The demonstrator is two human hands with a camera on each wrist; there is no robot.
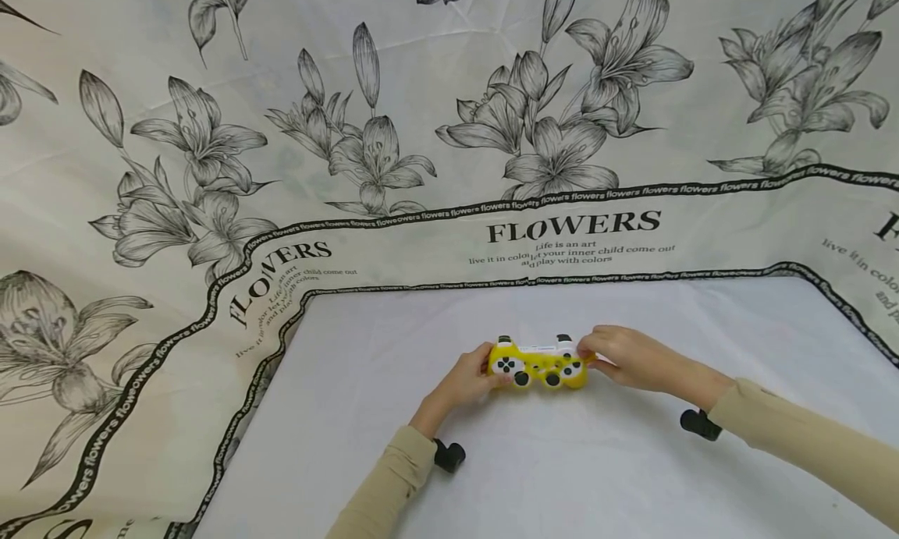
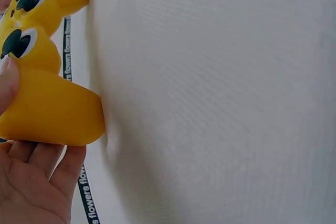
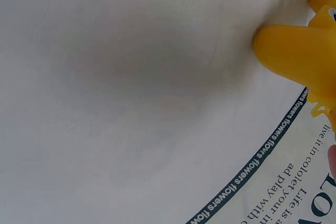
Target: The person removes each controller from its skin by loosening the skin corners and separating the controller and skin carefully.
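In the head view, the yellow controller (image 1: 538, 363) sits at three o'clock from the left hand (image 1: 466, 377), gripping one end, and nine o'clock from the right hand (image 1: 628, 357), pinching the other.

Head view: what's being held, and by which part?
Yellow game controller: the left hand grips its left handle; the right hand is at its right end, hold unclear.

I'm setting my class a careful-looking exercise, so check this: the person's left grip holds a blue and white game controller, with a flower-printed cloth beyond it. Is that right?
Not quite: the game controller is yellow and white, not blue and white, as the head view shows. The left grip does hold it, with the flower-printed cloth beyond.
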